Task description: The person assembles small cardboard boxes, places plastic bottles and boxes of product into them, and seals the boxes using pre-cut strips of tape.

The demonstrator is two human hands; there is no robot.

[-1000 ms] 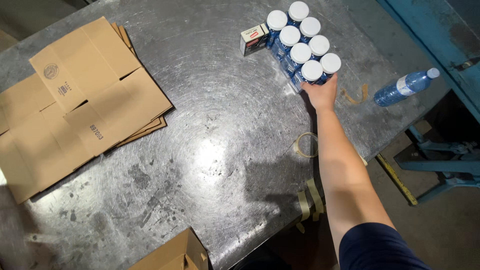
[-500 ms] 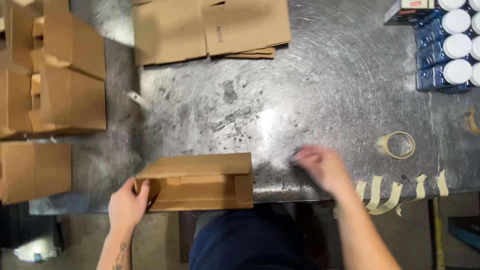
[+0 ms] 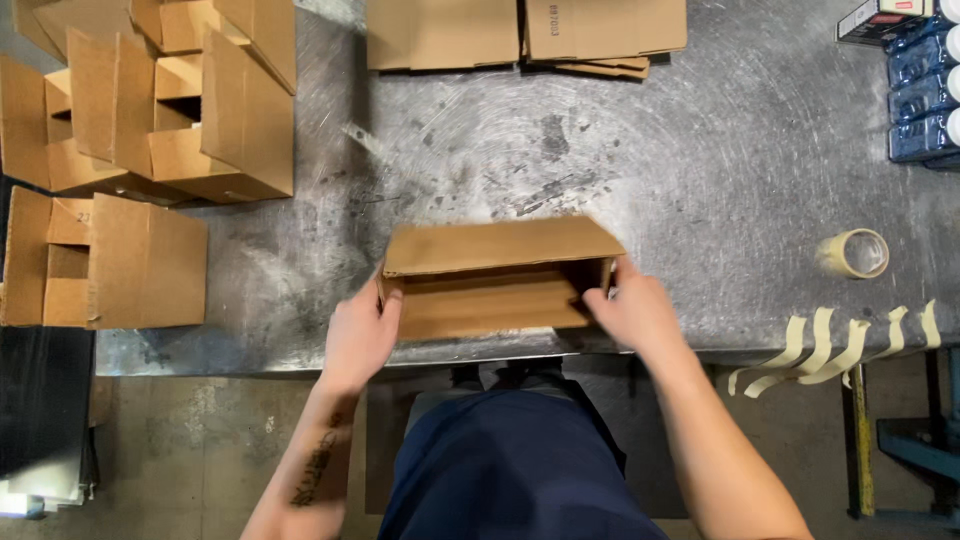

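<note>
An open brown cardboard box (image 3: 495,275) lies on its side near the front edge of the grey metal table (image 3: 700,180), its opening facing me and its flaps spread. My left hand (image 3: 360,335) grips the box's left end. On the right end, my right hand (image 3: 632,310) holds the side flap. Both forearms reach in from below.
Several folded-up boxes (image 3: 180,110) crowd the table's left side. Flat cardboard blanks (image 3: 520,35) lie at the back. A tape roll (image 3: 853,252) sits at the right, with tape strips (image 3: 850,345) hanging off the front edge. Blue white-capped bottles (image 3: 925,85) stand at the far right.
The box has moved right, toward the middle of the table front. My right hand, free half a second ago, now holds its right end. One second ago that hand touched the bottles.
</note>
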